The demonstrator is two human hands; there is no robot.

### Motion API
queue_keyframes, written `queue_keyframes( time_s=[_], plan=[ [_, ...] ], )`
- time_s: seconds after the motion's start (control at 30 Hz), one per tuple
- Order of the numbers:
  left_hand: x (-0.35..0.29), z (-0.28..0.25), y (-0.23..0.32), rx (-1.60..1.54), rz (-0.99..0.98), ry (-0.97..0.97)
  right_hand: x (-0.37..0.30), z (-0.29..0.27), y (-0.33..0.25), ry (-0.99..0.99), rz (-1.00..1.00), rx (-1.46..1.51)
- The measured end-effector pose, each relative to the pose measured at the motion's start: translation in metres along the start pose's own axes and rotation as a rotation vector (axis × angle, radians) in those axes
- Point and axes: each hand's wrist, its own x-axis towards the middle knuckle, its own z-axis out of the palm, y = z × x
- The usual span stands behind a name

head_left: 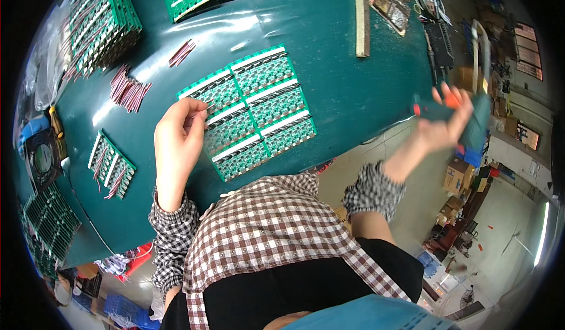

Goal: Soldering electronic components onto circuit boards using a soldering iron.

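A green circuit board panel (253, 103), divided into several sections with white strips and dark wire-like lines, lies on the dark green table mat before me. My left hand (179, 131) is over the panel's left edge, its thumb and fingers pinched together. Whatever those fingertips hold, if anything, is hidden. Out to the right, past the table's edge, my right hand (442, 121) is wrapped around a dark green hand tool with orange parts (474, 121). Motion smears both hand and tool, so the tool's exact kind cannot be made out.
Short red-and-dark wires (130, 88) lie left of the panel, with a smaller wired circuit board (112, 164) nearer me. Stacked boards (103, 24) rise at the far left, above a black fan (44, 159). A narrow bar (362, 21) lies at the far right.
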Motion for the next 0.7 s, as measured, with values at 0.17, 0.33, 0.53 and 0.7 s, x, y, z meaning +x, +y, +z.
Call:
queue_keyframes(
  time_s=[0.17, 0.33, 0.53, 0.7],
  plan=[
    [0.006, 0.007, 0.012, 0.233, 0.184, 0.119, 0.029, 0.012, 0.056, 0.073, 0.197, -0.093],
    [0.002, 0.007, 0.008, 0.321, 0.176, 0.092, -0.006, 0.008, 0.029, -0.048, 0.477, 0.059],
    [-0.001, 0.001, 0.009, 0.029, 0.090, 0.086, -0.058, -0.003, 0.007, -0.372, 0.901, 0.541],
    [-0.005, 0.008, 0.012, -0.368, 0.049, 0.004, -0.104, 0.020, -0.002, -0.510, 1.091, 0.722]
  ],
)
